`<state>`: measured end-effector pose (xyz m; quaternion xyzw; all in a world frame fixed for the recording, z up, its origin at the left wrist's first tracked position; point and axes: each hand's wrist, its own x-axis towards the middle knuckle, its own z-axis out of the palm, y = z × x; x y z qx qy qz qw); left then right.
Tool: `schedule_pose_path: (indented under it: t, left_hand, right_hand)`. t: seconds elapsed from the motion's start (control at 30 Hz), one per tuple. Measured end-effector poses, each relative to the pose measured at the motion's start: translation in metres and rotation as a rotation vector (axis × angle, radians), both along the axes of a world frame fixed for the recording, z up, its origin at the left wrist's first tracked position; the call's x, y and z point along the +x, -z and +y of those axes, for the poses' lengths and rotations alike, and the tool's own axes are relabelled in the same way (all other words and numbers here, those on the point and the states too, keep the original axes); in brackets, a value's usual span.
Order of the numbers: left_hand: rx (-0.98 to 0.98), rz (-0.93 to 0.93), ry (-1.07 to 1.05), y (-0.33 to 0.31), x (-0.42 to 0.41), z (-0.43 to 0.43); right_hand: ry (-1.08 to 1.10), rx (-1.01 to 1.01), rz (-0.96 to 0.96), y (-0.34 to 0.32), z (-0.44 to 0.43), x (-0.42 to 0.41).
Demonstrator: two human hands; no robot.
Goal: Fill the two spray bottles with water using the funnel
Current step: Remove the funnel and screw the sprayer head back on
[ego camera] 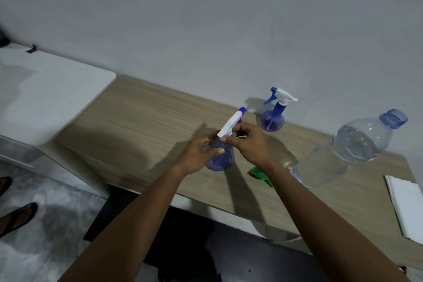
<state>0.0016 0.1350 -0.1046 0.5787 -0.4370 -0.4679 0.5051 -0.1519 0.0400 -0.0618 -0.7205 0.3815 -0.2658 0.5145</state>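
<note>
A blue bottle (220, 160) is being gripped by curled fingers (218, 150) of the left hand (196, 155) — its spray head (231, 122) is being pinched by the right hand (251, 144).

You have a light wood-grain tabletop (148, 117) against a grey wall (206, 18). A white folded paper sheet (405, 204) lies at its right end, and a white rounded counter (52, 94) adjoins it on your left.

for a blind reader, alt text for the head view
A left hand grips a blue spray bottle over a wooden table while the right hand holds its white spray head. A second spray bottle stands by the wall; a green funnel and uncapped water bottle sit nearby.
</note>
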Motion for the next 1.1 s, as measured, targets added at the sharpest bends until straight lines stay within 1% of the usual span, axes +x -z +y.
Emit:
schedule_pose_path:
  t: [0.13,0.27,0.37,0.47,0.57,0.67,0.73,0.83,0.93,1.0,1.1]
  left_hand:
    - [0.005,-0.014,-0.005,0.0,-0.001,0.0]
    - [-0.005,-0.024,0.002,-0.001,0.0,0.001]
    - [-0.022,-0.017,0.002,-0.003,-0.001,0.001]
    - [-0.012,-0.008,0.009,-0.002,0.0,0.001]
    - [-0.018,-0.031,0.014,-0.003,0.002,0.002]
    - [-0.021,-0.02,0.001,-0.005,-0.001,0.002]
    - [-0.018,-0.014,-0.001,-0.005,-0.002,0.001]
    - [0.003,-0.024,-0.009,-0.004,-0.003,0.002]
    - [-0.006,-0.026,-0.013,-0.001,-0.002,0.002]
    - [-0.018,-0.023,-0.012,-0.002,-0.001,0.003]
    - [-0.036,-0.025,-0.004,-0.005,-0.001,0.004]
  right_hand:
    - [0.135,0.004,-0.071,0.012,0.01,0.008]
    - [0.145,0.009,-0.077,0.012,0.011,0.004]
    - [0.101,0.051,-0.118,0.008,0.006,-0.008]
    - [-0.024,0.096,-0.124,0.001,0.0,-0.017]
    - [-0.121,-0.01,-0.038,-0.003,-0.004,-0.017]
    - [-0.168,-0.106,0.036,-0.001,-0.003,-0.01]
    - [-0.138,-0.089,0.025,0.001,-0.001,-0.008]
    - [-0.003,-0.039,-0.04,0.006,0.002,-0.003]
    - [0.084,-0.061,-0.044,0.011,0.01,0.007]
    - [0.091,-0.041,-0.056,0.013,0.011,0.009]
    - [-0.008,0.03,-0.1,0.008,0.006,-0.001]
